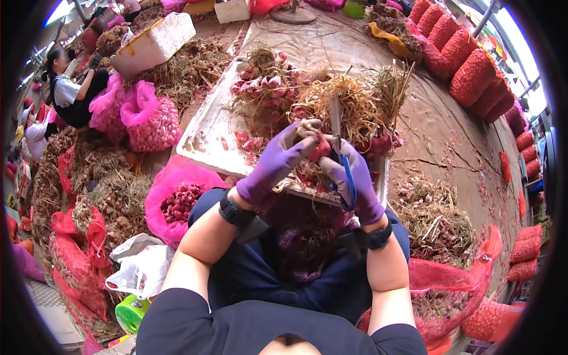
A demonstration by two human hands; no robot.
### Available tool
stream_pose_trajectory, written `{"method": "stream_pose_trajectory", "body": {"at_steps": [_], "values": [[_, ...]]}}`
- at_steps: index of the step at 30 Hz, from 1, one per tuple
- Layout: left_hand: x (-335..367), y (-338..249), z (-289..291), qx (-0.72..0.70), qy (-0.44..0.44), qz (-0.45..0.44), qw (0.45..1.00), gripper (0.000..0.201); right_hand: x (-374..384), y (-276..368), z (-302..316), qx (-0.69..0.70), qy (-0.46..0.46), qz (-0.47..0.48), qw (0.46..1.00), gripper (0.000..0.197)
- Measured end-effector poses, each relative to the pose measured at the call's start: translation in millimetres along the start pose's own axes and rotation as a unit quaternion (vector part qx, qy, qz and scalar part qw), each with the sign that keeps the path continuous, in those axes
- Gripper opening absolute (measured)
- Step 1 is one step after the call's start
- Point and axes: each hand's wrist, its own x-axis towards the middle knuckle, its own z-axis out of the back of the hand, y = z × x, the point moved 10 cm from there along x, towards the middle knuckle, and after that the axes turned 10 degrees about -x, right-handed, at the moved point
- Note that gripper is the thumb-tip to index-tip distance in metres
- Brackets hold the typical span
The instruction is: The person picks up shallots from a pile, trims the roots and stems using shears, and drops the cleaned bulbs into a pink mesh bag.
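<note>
The left hand [278, 161], in a purple rubber glove, pinches a small red shallot bulb [321, 148] just above the near edge of the white foam tray [204, 133]. The right hand [354, 183], gloved alike, grips blue-handled scissors [343, 155], blades pointing to twelve o'clock, touching the bulb. A heap of dry-stalked shallots [331, 103] crowds the tray beyond; a pink mesh sack of trimmed bulbs [177, 198] sits at nine o'clock.

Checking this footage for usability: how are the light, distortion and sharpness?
Head view: even daylight, no hard shadows; sky blown out at the top corners; fisheye bends the white tray's edge; a black rim rings the picture; purple-gloved hands, left and right, are sharp.
</note>
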Motion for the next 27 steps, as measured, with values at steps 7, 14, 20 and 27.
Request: {"method": "stream_pose_trajectory", "body": {"at_steps": [7,14,20,27], "values": [[-11,27,14,0.049,-0.018,0.158,0.986,0.033,3,4,5,-0.012,-0.052,0.012,0.999,0.034],[-2,31,38,0.119,-0.057,0.093,0.987,0.046,-6,11,18,-0.093,-0.099,0.033,0.99,0.035],[1,50,65,-0.319,-0.13,0.169,0.924,0.03,-17,23,3,-0.498,-0.13,0.198,0.834,0.076],[-5,58,66,-0.305,-0.117,0.17,0.93,0.031,-14,0,-9,-0.543,-0.14,0.138,0.816,0.077]]}}
